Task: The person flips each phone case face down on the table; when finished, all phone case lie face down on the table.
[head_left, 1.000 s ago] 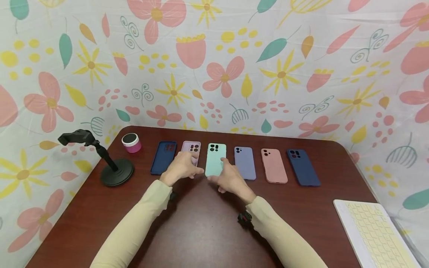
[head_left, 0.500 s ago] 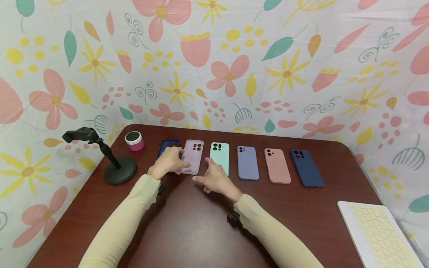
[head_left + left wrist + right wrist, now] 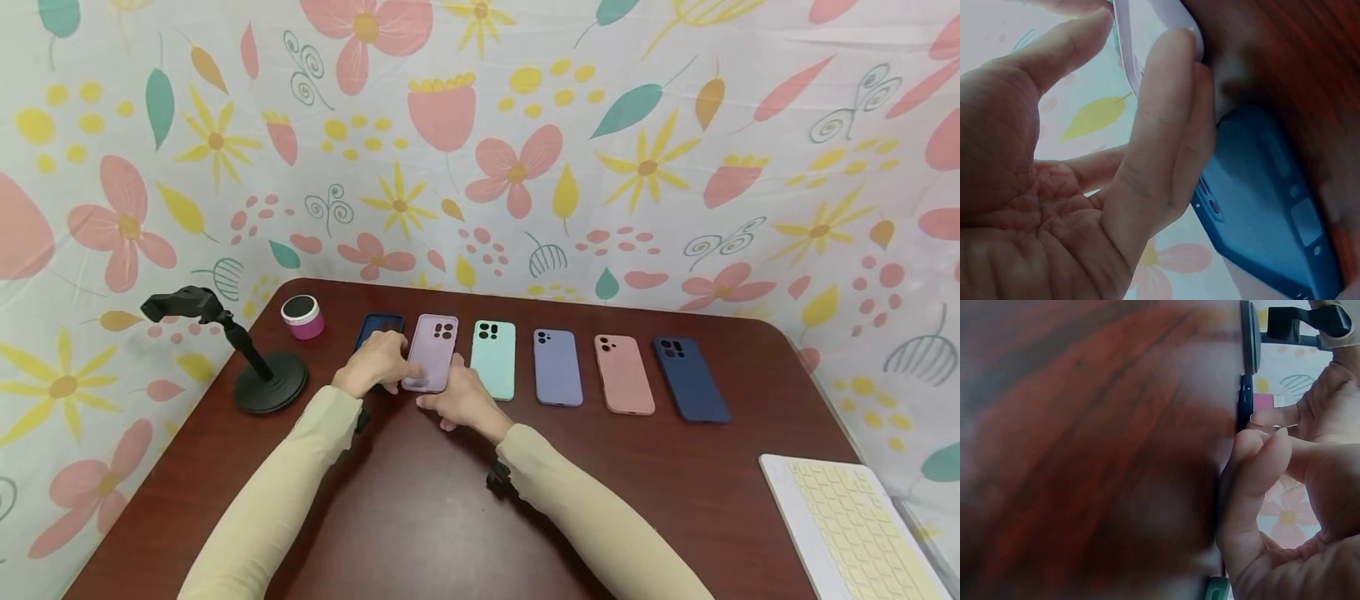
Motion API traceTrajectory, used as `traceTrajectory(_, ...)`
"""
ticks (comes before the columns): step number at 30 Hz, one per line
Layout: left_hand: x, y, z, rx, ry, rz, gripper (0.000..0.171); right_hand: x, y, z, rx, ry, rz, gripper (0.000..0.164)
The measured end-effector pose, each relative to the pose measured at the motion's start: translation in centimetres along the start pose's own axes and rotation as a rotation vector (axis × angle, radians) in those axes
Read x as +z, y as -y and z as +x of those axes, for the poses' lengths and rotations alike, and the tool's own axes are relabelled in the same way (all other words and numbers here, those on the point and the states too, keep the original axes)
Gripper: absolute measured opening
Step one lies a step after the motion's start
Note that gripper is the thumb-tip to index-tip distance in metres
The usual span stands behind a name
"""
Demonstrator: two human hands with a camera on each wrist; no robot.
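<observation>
A lilac phone case [image 3: 433, 354] lies flat on the table, its raised rim upward. My left hand [image 3: 375, 361] is at its left edge, the thumb reaching over the lower part. In the left wrist view, the fingers [image 3: 1163, 119] are nearly straight beside the lilac case [image 3: 1157, 22]. My right hand [image 3: 463, 396] lies at the lower right edge, index finger along the side and thumb below the bottom edge. Contact there is hidden in the right wrist view. A dark blue case [image 3: 381, 325], partly covered by my left hand, is to the left; a mint case [image 3: 493, 367] is to the right.
Farther right in the row are a periwinkle case [image 3: 557, 371], a pink case [image 3: 625, 375] and a navy case [image 3: 690, 381]. A black stand [image 3: 270, 383] and a pink jar [image 3: 302, 317] stand at left. A white keyboard [image 3: 855, 517] lies at right.
Both hands have moved left from around the mint case to the lilac case. The right hand has drawn closer to the lilac case's right edge during the last half second.
</observation>
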State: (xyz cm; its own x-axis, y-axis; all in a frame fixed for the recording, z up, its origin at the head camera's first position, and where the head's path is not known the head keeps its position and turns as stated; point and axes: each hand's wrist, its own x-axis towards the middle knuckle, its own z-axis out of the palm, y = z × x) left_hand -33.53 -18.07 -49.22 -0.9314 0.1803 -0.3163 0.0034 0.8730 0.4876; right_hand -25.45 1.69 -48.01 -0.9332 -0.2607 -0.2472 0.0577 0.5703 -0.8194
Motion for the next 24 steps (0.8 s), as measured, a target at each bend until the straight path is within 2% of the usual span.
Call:
traceTrajectory(3,-0.2,-0.5,-0.1,0.023,0.019,0.016,0.082,0.1,-0.3,1.1,0.051,0.008,-0.007,0.094)
traceTrajectory(5,-0.6,-1.3,-0.8,0.033,0.041,0.01,0.078,0.2,-0.6,1.7,0.087,0.019,-0.012,0.103)
traceTrajectory(7,-1.0,-1.9,-1.3,0.038,0.057,-0.005,0.076,0.2,-0.5,1.9,0.109,0.023,-0.014,0.105)
traceTrajectory(9,-0.7,-1.5,-0.8,0.062,0.048,-0.007,0.081,0.1,-0.2,1.8,0.117,0.013,-0.02,0.102)
traceTrajectory(14,0.0,-0.4,1.0,0.046,0.035,0.015,0.099,0.0,0.6,1.2,0.117,-0.012,-0.033,0.086)
traceTrajectory(17,0.0,-0.5,1.5,-0.001,0.07,0.046,0.105,0.0,0.8,1.1,0.11,-0.019,-0.036,0.083)
traceTrajectory(22,0.5,0.4,2.6,-0.013,0.091,0.06,0.114,0.2,0.6,1.0,0.084,-0.03,-0.015,0.079)
traceTrajectory(24,0.6,0.5,2.4,0.002,0.093,0.057,0.113,0.2,0.5,0.9,0.078,-0.032,0.007,0.077)
